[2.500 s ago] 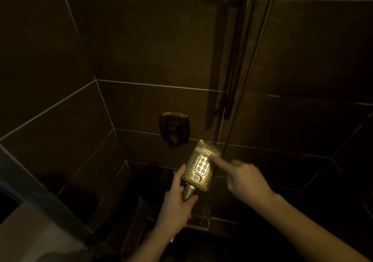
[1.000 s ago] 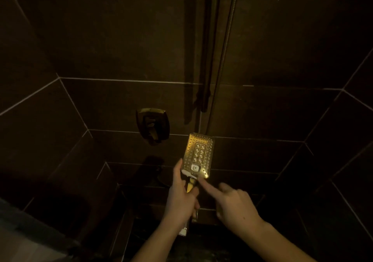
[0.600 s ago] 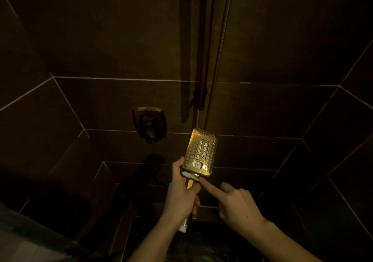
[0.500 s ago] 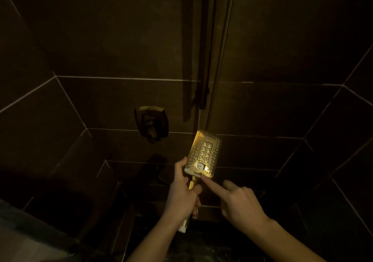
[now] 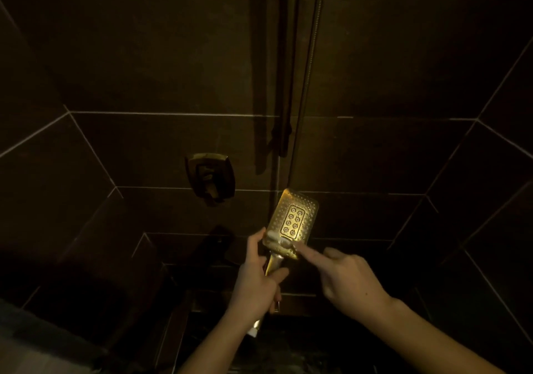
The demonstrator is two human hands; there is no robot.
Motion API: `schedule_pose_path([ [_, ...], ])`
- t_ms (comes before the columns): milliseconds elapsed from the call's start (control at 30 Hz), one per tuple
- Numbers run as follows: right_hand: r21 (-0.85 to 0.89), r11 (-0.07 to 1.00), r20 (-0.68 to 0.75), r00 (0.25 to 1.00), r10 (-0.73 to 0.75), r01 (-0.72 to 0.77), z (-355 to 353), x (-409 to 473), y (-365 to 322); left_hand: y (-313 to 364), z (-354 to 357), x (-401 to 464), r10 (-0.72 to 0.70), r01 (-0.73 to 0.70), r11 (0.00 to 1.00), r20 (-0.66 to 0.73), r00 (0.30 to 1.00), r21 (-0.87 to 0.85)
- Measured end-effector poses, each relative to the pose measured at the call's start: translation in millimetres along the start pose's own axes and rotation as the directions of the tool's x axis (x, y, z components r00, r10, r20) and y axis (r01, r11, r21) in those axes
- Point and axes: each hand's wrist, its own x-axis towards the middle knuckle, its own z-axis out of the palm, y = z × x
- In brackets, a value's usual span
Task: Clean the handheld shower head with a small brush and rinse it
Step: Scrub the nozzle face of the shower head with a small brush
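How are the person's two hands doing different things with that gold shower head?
The left hand wraps round the handle of the shower head, gripping it from below; the right hand grips nothing. The left hand's fingers curl closed, while the right hand points one straight index finger at the face's lower edge, its other fingers folded. Both hands are bare and touch the same shower head.

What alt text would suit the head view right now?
In a dim, dark-tiled shower, the left hand grips the handle of a gold shower head while the right hand touches its lower face with an extended index finger. No water visible.
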Motion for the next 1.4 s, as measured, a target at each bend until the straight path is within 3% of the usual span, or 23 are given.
schedule_pose_path([
  [67,0.019,0.999,-0.05,0.998,0.045,-0.044,-6,3,7,-1,-1,-1,-0.002,0.002,1.0,-0.017,1.0,-0.009],
  [200,0.002,0.999,0.021,0.999,-0.044,0.044,-7,0,-4,-4,2,-6,0.025,-0.028,0.997,-0.037,0.999,-0.067],
  [300,-0.016,1.0,-0.063,0.998,0.024,-0.025,-10,3,1,-3,4,-5,0.032,-0.035,0.997,-0.042,0.999,-0.074],
  [400,-0.059,0.997,0.029,0.998,-0.047,0.048,-5,1,-10,-4,6,-8,0.022,-0.026,0.996,-0.054,0.998,-0.083],
  [533,0.034,0.998,-0.055,0.997,0.048,-0.046,-8,2,-3,-5,4,-10,0.018,-0.022,0.997,-0.053,0.998,-0.079],
  [700,-0.035,0.999,0.074,0.997,-0.016,0.019,8,-4,-13,-10,3,-12,0.007,-0.01,0.998,-0.051,0.999,-0.055],
  [967,0.13,0.991,-0.02,1.0,0.025,-0.022,17,-8,-16,-5,-1,-8,0.04,-0.043,0.998,-0.062,0.997,-0.047],
  [1100,0.371,0.928,-0.11,0.991,0.071,-0.025,28,-13,-10,-6,0,-7,0.017,-0.018,0.999,-0.022,1.0,-0.047],
  [1400,0.19,0.981,0.045,0.998,0.041,-0.049,11,-13,-11,-19,7,-10,-0.025,0.025,1.0,0.001,1.0,-0.002],
])
